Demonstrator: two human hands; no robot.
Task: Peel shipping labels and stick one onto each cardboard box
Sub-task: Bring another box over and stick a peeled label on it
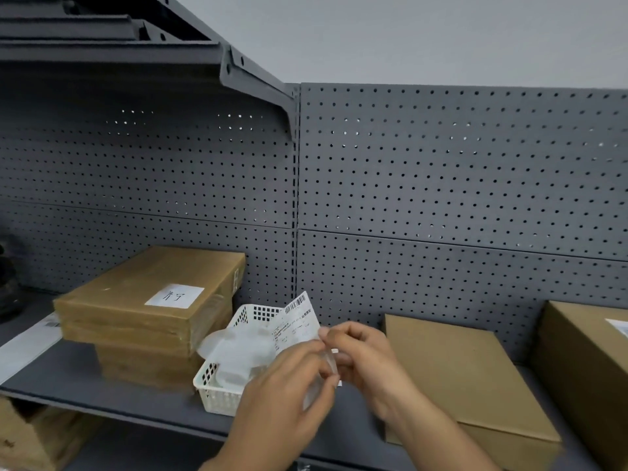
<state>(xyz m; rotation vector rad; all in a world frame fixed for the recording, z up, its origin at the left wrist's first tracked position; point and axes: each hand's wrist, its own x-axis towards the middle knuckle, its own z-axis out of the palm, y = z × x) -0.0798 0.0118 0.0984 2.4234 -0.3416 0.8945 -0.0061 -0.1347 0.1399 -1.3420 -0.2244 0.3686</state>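
Both hands meet above the shelf, low in the middle of the view. A white shipping label point(299, 322) with a barcode stands up between them. My right hand point(360, 351) pinches its lower right edge. My left hand point(289, 385) pinches a translucent backing strip point(317, 389) that hangs down from the label. A plain cardboard box point(455, 372) lies just right of my hands with no label visible on its top. At the far right stands another cardboard box point(584, 362) with a white label point(618, 326) at the frame edge.
A white plastic basket point(217, 385) holding crumpled backing sheets sits left of my hands. Behind it is a stack of wrapped brown boxes point(146, 300) bearing a white sticker point(175, 295). A grey pegboard wall point(441, 198) backs the shelf point(68, 372). An open carton point(30, 433) sits below left.
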